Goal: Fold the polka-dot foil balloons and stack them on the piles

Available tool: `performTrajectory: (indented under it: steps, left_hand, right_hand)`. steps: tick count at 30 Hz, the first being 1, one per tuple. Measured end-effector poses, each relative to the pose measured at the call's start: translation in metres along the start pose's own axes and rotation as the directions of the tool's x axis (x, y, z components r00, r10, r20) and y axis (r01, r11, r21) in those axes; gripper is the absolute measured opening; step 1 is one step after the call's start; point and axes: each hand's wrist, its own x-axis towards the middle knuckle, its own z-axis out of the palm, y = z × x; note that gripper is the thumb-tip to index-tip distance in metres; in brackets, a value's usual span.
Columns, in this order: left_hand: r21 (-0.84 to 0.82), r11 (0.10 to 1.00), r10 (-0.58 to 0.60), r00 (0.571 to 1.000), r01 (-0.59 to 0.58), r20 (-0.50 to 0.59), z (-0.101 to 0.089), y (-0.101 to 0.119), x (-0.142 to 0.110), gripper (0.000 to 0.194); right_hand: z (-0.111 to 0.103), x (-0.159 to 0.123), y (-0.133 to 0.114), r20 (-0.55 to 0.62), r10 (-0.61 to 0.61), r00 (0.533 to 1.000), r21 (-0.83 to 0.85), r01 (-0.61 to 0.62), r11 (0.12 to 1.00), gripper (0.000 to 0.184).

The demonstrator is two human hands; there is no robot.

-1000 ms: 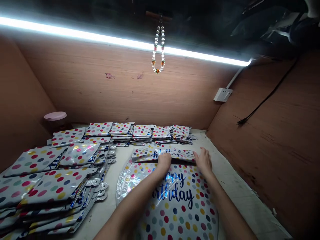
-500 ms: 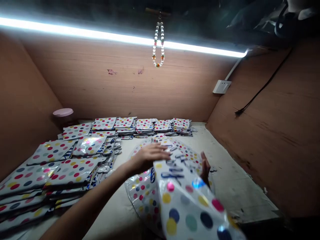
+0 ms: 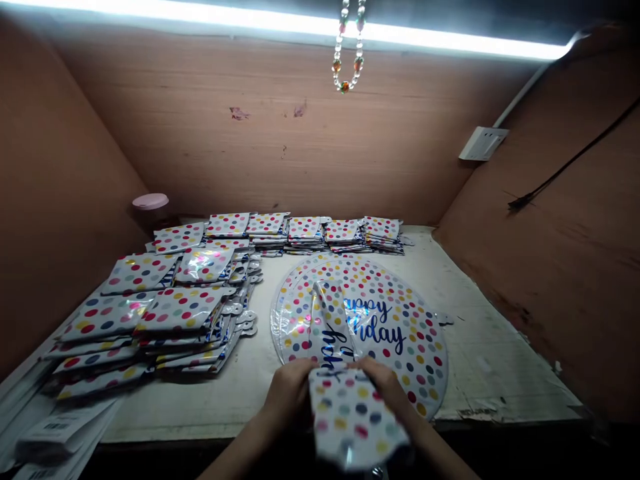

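Both hands have come down and toward the body since the earlier frame, and the round foil balloon [image 3: 395, 333] now lies mostly flat on the table [image 3: 500, 380], no longer lifted high. Its near part is folded up into a thick, narrow strip with a sharp crease, and this strip runs toward the near table edge. The foil is shiny and smooth, with many colored dots and blue letters.

The left hand [image 3: 289, 390] and right hand [image 3: 380, 377] are close together and hold the strip from its 2 sides. Their fingers [image 3: 363, 365] curve over the fold and press it, but I cannot tell the exact pinch, because the foil hides part of them. The strip's free end hangs over the table edge, between the hands.

Flat folded stacks [image 3: 180, 320] of the same dotted foil lie to the left, just beside the balloon, with only a narrow gap. Their small necks point toward it. A row of 5 stacks [image 3: 304, 228] stands along the back wall [image 3: 250, 153]. To the right of the balloon, the worn white surface has wide open room, up to the wooden side wall [image 3: 565, 300].
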Motion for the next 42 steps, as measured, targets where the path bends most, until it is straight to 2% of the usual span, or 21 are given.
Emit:
performTrajectory:
  steps: [3,5,6,8,9,11,14,15,17,19,21,23,25,28,29,31,34,36,38,40,42]
  left_hand:
    - [0.071,0.92,-0.386,0.922,0.386,-0.008,0.001,0.013,0.018,0.021]
    - [0.141,0.847,-0.5,0.859,0.512,-0.112,0.002,0.019,0.032,0.018]
    - [0.168,0.84,-0.485,0.853,0.516,-0.192,0.003,0.021,0.038,0.021]
    - [0.248,0.89,-0.306,0.905,0.382,-0.295,0.004,0.021,0.051,0.03]
    - [0.302,0.917,-0.175,0.944,0.26,-0.279,0.005,0.018,0.057,0.032]
    - [0.379,0.925,0.029,0.994,0.012,-0.102,0.006,0.009,0.071,0.034]
    - [0.422,0.899,0.05,0.986,-0.113,0.158,0.01,-0.013,0.087,0.05]
    - [0.433,0.895,0.023,0.981,-0.107,0.195,0.012,-0.02,0.09,0.059]
    - [0.44,0.893,-0.011,0.975,-0.09,0.223,0.015,-0.028,0.093,0.067]
    - [0.438,0.894,-0.005,0.976,-0.093,0.217,0.017,-0.029,0.093,0.067]
    - [0.443,0.89,0.032,0.982,-0.112,0.184,0.017,-0.025,0.092,0.066]
    - [0.431,0.888,0.102,0.983,-0.16,0.154,0.012,-0.017,0.086,0.06]
    - [0.372,0.897,0.187,0.967,-0.24,0.174,0.003,-0.01,0.074,0.057]
    - [0.221,0.898,0.309,0.903,-0.38,0.297,-0.015,-0.008,0.042,0.081]
    - [0.178,0.891,0.344,0.876,-0.418,0.339,-0.02,-0.009,0.03,0.086]
    - [0.125,0.878,0.389,0.842,-0.461,0.374,-0.023,-0.013,0.008,0.071]
    - [0.099,0.902,0.377,0.878,-0.42,0.294,-0.019,-0.016,-0.014,0.041]
    - [0.056,0.935,0.33,0.918,-0.35,0.219,-0.015,-0.014,-0.018,0.035]
    - [0.001,0.975,0.219,0.96,-0.223,0.172,-0.014,-0.009,-0.015,0.03]
    - [-0.015,1.0,0.012,0.992,-0.011,0.123,-0.014,-0.003,-0.006,0.027]
    - [0.027,0.974,-0.227,0.972,0.226,0.056,-0.012,0.004,0.006,0.029]
  right_hand:
    - [-0.002,0.024,-0.008,-0.043,0.423,0.905,0.041,-0.421,0.906,0.031]
    - [0.002,0.041,-0.01,-0.055,0.551,0.832,-0.095,-0.554,0.827,0.037]
    - [0.004,0.048,-0.011,-0.052,0.587,0.808,-0.17,-0.587,0.792,0.037]
    - [0.01,0.06,-0.011,-0.057,0.628,0.776,-0.27,-0.617,0.739,0.036]
    - [0.012,0.064,-0.011,-0.062,0.639,0.766,-0.289,-0.627,0.724,0.035]
    - [0.016,0.069,-0.012,-0.076,0.662,0.746,-0.317,-0.647,0.693,0.033]
    - [0.018,0.065,-0.017,-0.083,0.696,0.713,-0.341,-0.677,0.652,0.033]
    - [0.017,0.06,-0.02,-0.082,0.684,0.725,-0.342,-0.665,0.664,0.033]
    - [0.016,0.043,-0.025,-0.067,0.569,0.819,-0.376,-0.549,0.746,0.04]
    - [0.015,0.024,-0.027,-0.041,0.337,0.941,-0.47,-0.316,0.824,0.06]
    - [0.016,0.011,-0.023,-0.032,0.094,0.995,-0.579,-0.095,0.81,0.068]
    - [0.017,0.007,-0.016,-0.014,-0.103,0.995,-0.645,0.069,0.761,0.062]
    - [0.017,0.01,-0.009,0.019,-0.284,0.959,-0.647,0.228,0.727,0.053]
    - [0.011,0.005,-0.008,0.03,-0.465,0.885,-0.566,0.399,0.722,0.044]
    - [0.007,-0.001,-0.011,0.039,-0.472,0.881,-0.525,0.42,0.74,0.042]
    - [0.0,-0.018,-0.018,0.137,-0.406,0.903,-0.422,0.424,0.801,0.042]
    - [-0.007,-0.041,-0.024,0.299,-0.285,0.911,-0.278,0.369,0.887,0.059]
    - [-0.01,-0.043,-0.021,0.266,-0.269,0.926,-0.18,0.322,0.93,0.054]
    - [-0.013,-0.033,-0.016,0.179,-0.186,0.966,-0.053,0.198,0.979,0.033]
    - [-0.015,-0.012,-0.011,0.123,0.006,0.992,0.069,-0.014,0.998,0.021]
    - [-0.015,0.013,-0.006,0.084,0.216,0.973,0.127,-0.226,0.966,0.024]
